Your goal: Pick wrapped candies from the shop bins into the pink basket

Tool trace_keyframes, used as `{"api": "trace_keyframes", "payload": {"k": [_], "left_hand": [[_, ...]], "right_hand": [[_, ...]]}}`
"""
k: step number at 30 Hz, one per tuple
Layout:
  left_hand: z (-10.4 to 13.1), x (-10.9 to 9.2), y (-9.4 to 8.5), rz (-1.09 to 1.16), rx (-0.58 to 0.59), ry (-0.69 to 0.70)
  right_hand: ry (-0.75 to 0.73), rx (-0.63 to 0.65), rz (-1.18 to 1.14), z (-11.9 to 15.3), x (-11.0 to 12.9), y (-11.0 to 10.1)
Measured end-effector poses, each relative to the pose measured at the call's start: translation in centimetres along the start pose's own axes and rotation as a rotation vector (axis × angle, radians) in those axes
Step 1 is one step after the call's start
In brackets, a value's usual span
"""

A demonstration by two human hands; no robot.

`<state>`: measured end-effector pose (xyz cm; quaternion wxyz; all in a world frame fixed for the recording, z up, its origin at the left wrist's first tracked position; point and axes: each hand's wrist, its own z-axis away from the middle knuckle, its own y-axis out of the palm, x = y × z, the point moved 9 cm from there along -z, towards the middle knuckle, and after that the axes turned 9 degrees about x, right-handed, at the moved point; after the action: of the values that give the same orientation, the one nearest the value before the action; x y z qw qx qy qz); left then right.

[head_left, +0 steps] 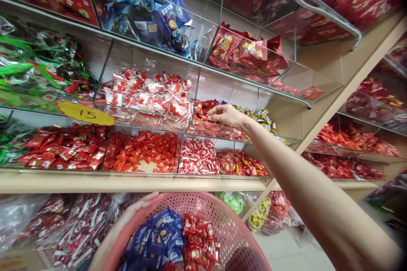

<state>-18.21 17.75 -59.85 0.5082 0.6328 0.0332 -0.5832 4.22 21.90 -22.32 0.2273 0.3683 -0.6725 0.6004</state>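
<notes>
My right hand [226,116] reaches into a clear shelf bin, its bent fingertips at the red wrapped candies [201,110] there; whether a candy is between them is too small to tell. At the lower left, my left hand [143,204] lies along the rim of a pink perforated basket [235,216], its fingers wrapped over the edge. Inside the basket, blue packets [155,239] are piled on the left and red wrapped candies [200,241] on the right.
Clear bins above hold blue packets [171,15] and red packets [251,51]. Red-and-white candies [155,93] fill the bin left of my right hand. A yellow tag [85,113] reads 15. Bagged goods [85,224] sit below the wooden shelf edge [95,182].
</notes>
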Motion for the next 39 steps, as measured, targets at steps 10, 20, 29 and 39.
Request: {"api": "trace_keyframes", "payload": {"k": [10,20,29,39], "left_hand": [[2.0,-1.4,1.7,-0.024,-0.075,0.003],[2.3,-1.4,2.7,-0.018,-0.144,-0.042],[2.8,-1.5,3.1,0.026,-0.196,-0.076],[2.5,-1.3,2.4,0.008,-0.197,-0.088]], "right_hand": [[-0.218,-0.362,0.072,11.3,2.9,-4.8],[0.109,0.391,0.353,22.6,-16.6,15.4],[0.137,0.646,0.73,24.3,-19.7,20.6],[0.029,0.752,0.783,24.9,-20.6,23.5]]}}
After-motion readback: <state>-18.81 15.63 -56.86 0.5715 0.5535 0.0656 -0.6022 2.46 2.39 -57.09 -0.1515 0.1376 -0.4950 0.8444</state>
